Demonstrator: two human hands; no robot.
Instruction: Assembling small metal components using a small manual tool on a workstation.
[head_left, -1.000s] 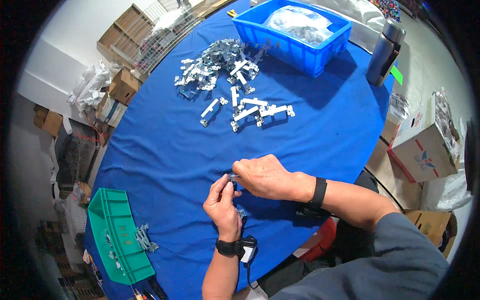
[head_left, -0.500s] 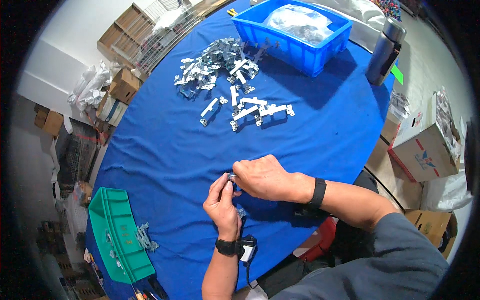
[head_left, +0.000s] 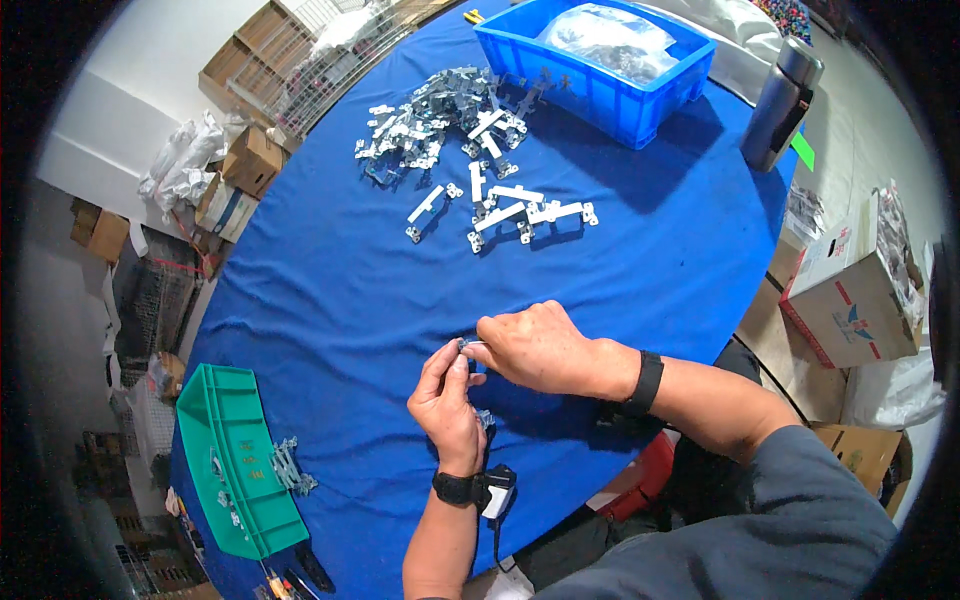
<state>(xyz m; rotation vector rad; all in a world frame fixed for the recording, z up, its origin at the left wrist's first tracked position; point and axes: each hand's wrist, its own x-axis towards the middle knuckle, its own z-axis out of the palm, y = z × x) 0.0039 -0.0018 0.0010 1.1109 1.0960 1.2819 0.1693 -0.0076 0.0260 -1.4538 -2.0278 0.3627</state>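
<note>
Over the near middle of the blue cloth, my left hand [head_left: 448, 415] pinches a small metal piece [head_left: 464, 343] between thumb and fingers. My right hand [head_left: 545, 350] is closed right beside it, its fingertips at the same piece. A thin light sliver shows at those fingertips, too small to name. More shiny metal [head_left: 485, 418] peeks out beside my left palm, mostly hidden by the hand. Farther off lie several loose white-and-silver metal brackets [head_left: 498, 228], in front of a heaped pile of them [head_left: 430, 122].
At the left edge sits a green divided tray [head_left: 290, 535], with a small stack of metal parts [head_left: 290, 468] against it. Tools [head_left: 278, 585] lie below it. A blue bin [head_left: 625, 110] holding a clear bag and a grey flask [head_left: 783, 105] stand at the far side.
My right hand has shifted slightly right and up, and a thin sliver now shows by its fingertips. My left hand keeps its pinch. The whole view has tilted a little.
</note>
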